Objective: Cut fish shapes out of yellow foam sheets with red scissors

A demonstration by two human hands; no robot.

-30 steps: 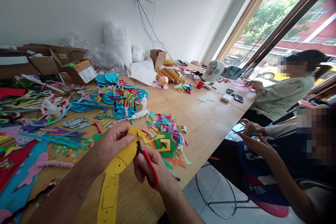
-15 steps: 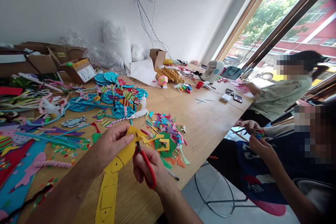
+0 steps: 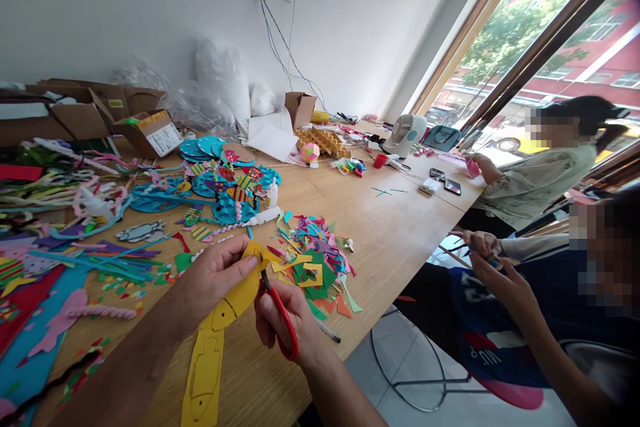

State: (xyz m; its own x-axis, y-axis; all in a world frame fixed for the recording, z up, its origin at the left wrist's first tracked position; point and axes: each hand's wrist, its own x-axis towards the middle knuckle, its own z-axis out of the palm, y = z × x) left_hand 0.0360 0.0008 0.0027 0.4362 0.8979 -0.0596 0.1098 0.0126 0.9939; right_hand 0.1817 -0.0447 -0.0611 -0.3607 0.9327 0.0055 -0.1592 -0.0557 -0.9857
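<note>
The near edge of the worktop [image 3: 395,227] is seen running slantwise from the bottom centre to the right of the frame, and a bare stretch of wood is left between that edge and the heap of paper scraps [image 3: 325,250] at the centre. On the left, the room is crowded by blue discs [image 3: 235,210] and pipe cleaners [image 3: 95,263]. Compared with half a second ago, the yellow paper strip [image 3: 204,367] and the scissors [image 3: 287,330] are held almost unchanged, while the pink paper [image 3: 473,168] at the far right has been raised by a co-worker. The strip, hanging at the lower centre-left, is pinched near its top by the left hand [image 3: 220,273], thumb uppermost. The red handles are gripped by the right hand [image 3: 306,327], with the blades pointed up at the strip's upper end.
</note>
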